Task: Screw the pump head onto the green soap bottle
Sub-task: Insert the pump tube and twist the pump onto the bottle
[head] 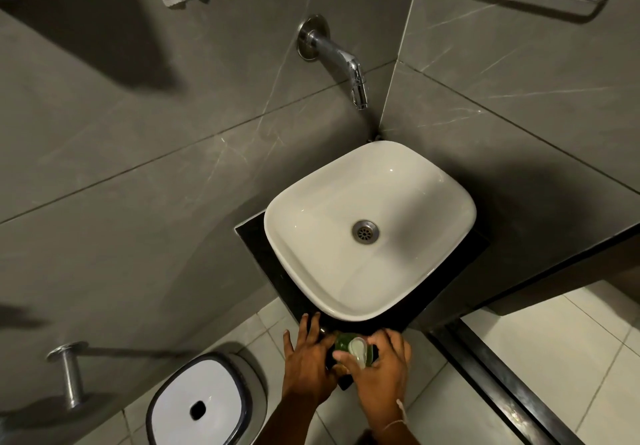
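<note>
**Both hands at the green soap bottle on the desk corner**

Head view

1. We looked down at a white square sink [298, 226] set on a dark desk [273, 271] in a corner of grey tiled walls. A chrome tap [346, 60] projected from the wall above the basin, and a round metal drain [365, 232] sat in the basin floor.

2. The green soap bottle [343, 340] stood on the near corner of the desk, just in front of the sink rim. We saw it from above, so only its green shoulder was visible between the two hands.

3. The pump head [358, 349], pale and translucent, sat on top of the bottle, its nozzle pointing toward us. We could not tell how far it was threaded on.

4. Our left hand [308, 363] lay against the left side of the bottle, fingers extended toward the sink. Its grip was flat and loose; whether the palm pressed the bottle or merely rested beside it could not be determined.

5. Our right hand [382, 370] was curled around the right side of the bottle, with the thumb lying across the front beside the pump head. Its grip was closed around the bottle and pump area; the exact contact points were hidden by the fingers. A thin pale string [401, 417] circled the right wrist.

6. On the tiled floor to the left stood a bin with a white lid [197, 406]. A metal holder [69, 375] projected from the left wall.
</note>
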